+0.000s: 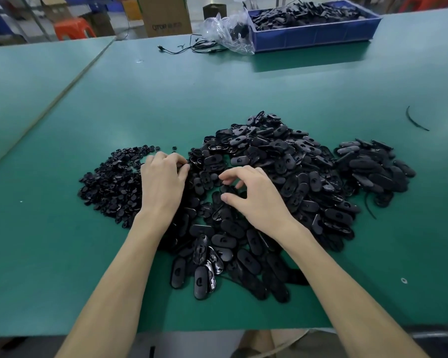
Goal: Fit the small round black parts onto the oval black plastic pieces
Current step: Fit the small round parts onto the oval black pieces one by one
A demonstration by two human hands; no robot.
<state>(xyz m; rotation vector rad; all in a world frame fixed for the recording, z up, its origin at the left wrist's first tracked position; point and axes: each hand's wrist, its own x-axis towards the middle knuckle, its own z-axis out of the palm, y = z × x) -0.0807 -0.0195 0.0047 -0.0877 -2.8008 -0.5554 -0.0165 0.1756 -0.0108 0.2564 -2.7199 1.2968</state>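
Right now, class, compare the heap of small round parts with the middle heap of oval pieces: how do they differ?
The heap of small round parts lies left, low and flat; the middle heap of oval pieces is wider and piled higher. The oval pieces are longer, the round parts tiny. Both are black, on the green table.

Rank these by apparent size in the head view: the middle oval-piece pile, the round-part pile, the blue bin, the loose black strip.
1. Middle oval-piece pile
2. Blue bin and round-part pile: about alike; the bin sits farther off, so unranked.
3. Loose black strip
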